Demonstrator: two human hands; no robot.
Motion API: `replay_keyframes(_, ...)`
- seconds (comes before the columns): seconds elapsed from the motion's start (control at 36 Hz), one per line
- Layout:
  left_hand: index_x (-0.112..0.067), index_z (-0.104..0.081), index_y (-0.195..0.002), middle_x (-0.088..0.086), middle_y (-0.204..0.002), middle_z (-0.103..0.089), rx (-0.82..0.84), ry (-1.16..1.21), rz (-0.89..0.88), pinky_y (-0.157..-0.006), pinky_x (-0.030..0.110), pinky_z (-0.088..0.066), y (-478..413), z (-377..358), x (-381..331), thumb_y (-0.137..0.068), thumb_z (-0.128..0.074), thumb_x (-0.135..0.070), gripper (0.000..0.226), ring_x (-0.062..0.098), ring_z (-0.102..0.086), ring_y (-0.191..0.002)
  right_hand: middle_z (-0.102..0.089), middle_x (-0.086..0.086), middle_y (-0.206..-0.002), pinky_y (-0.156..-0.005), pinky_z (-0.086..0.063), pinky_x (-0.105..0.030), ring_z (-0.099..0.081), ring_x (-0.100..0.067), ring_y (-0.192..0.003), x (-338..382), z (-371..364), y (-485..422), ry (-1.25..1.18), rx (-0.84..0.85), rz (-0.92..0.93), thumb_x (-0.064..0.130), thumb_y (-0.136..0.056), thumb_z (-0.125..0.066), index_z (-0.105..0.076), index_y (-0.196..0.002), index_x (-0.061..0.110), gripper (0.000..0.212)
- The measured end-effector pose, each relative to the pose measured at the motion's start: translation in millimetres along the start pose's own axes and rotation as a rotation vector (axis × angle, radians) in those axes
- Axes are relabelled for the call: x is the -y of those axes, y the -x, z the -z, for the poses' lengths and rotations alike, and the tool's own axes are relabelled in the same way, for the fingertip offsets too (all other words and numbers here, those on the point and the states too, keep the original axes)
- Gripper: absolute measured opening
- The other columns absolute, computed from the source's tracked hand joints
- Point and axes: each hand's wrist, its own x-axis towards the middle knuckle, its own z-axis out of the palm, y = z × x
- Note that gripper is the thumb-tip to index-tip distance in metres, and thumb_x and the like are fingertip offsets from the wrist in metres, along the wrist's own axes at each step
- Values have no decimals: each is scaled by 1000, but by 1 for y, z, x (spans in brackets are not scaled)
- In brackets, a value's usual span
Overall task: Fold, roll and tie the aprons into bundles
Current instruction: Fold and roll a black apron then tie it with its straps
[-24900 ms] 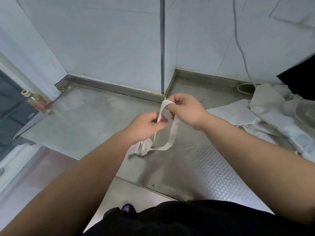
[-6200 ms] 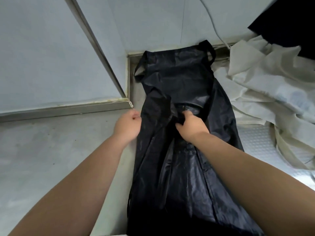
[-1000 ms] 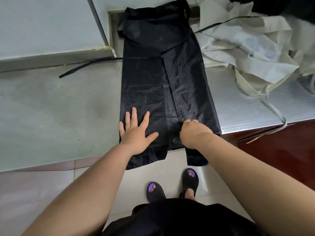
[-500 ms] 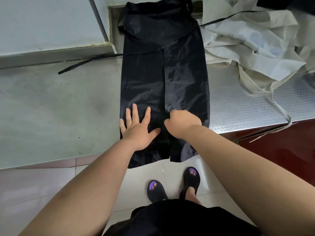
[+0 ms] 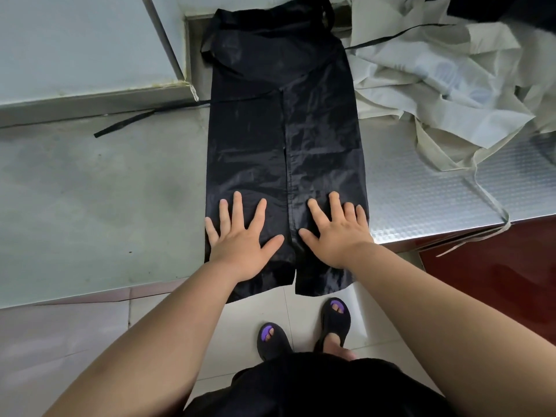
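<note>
Both hands lie flat and released on the near end of the shiny black fabric apron (image 5: 249,139). The left hand (image 5: 240,236) presses on the left panel with its fingers spread. The right hand (image 5: 337,233) presses the same way on the right panel. Neither hand curls round anything.

The apron is stretched lengthwise on the grey metal surface (image 5: 90,191) as a long narrow strip. Its two side panels are turned in and meet along a line down the middle. Its bib end lies far off, in the corner of the pale wall panels (image 5: 75,40), and its hem hangs over the near edge of the surface.

A thin black tie strap (image 5: 135,120) trails out to the left across the surface. Just right of the apron, touching its far right edge, lies a heap of crumpled cream cloth aprons (image 5: 436,79). A thin cream strap (image 5: 493,212) from the heap droops over the surface edge.

Below the hem, black open-toed sandals with purple insoles (image 5: 272,338) stand on the pale tiled floor (image 5: 90,341).
</note>
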Motion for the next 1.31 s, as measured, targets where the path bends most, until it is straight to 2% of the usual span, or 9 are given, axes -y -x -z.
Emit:
replay_keyframes(0.22, -44, 19, -143, 2, -149, 38, 54, 42, 34, -111, 54, 15, -32, 25, -6, -89, -24, -71, 74, 27, 35, -137, 13, -6, -158, -118, 4, -45, -1, -34, -144, -16, 32, -42, -25, 35, 58, 66, -91, -27, 4, -149, 39, 71)
replay_keyframes(0.33, -43, 13, -146, 3, -153, 30, 33, 37, 58, -113, 54, 11, -45, 38, -9, -89, -28, -70, 75, 28, 28, -140, 4, -6, -159, -118, 1, -40, -7, -29, -145, -24, 50, -53, -141, 8, 115, 59, -92, -39, -12, -150, 34, 69)
replay_keyframes(0.47, -30, -23, -147, 5, -157, -7, -317, 36, -68, -111, 48, -18, -29, 31, -22, -93, -48, -44, 62, 28, -15, -140, -24, -7, -154, -114, -21, -35, -24, -24, -141, -38, 48, -42, -330, -207, 99, 28, -92, -55, -32, -146, 24, 59)
replay_keyframes(0.56, -34, -36, -143, 0, -153, -21, -299, 147, -275, -104, 42, -30, -20, 24, -30, -96, -46, -20, 50, 23, -31, -132, -26, -8, -151, -110, -26, -41, -28, -29, -137, -42, 36, -30, -413, -297, -19, 32, -91, -56, -28, -147, 23, 63)
replay_keyframes(0.67, -39, -42, -137, -8, -154, -21, -201, 137, -225, -110, 42, -18, -14, 17, -37, -99, -37, -35, 38, 17, -19, -138, -33, -11, -145, -104, -34, -40, -40, -30, -129, -48, 29, -13, -759, -295, -197, 33, -93, -54, -21, -148, 15, 67)
replay_keyframes(0.78, -37, -39, -136, -4, -153, -18, -171, 102, -208, -110, 44, -18, -13, 16, -43, -92, -49, -46, 46, 21, -17, -139, -51, -9, -132, -102, -41, -43, -52, -28, -119, -58, 22, 2, -1009, -218, -273, 35, -91, -57, -19, -148, 17, 71)
replay_keyframes(0.92, -36, -38, -133, -4, -153, -18, -146, 96, -181, -110, 45, -19, -14, 18, -46, -90, -52, -45, 47, 23, -17, -139, -60, -8, -118, -91, -47, -33, -59, -26, -106, -65, 12, 17, -1052, -110, -336, 34, -87, -65, -46, -132, 13, 53)
replay_keyframes(1.06, -36, -38, -132, -4, -151, -20, -139, 74, -177, -109, 44, -21, -13, 21, -48, -89, -53, -47, 46, 23, -20, -137, -57, 1, -72, -59, -40, -26, -54, -19, -72, -66, -2, 29, -1120, -226, -367, 29, -93, -58, -59, -81, 11, 22)
replay_keyframes(1.31, -34, -39, -132, -3, -150, -21, -119, 82, -169, -109, 44, -19, -10, 23, -50, -87, -55, -44, 49, 24, -19, -137, -56, -3, -69, -68, -42, -29, -52, -21, -69, -66, -9, 34, -1156, -190, -477, 31, -89, -58, -55, -73, 9, 27)
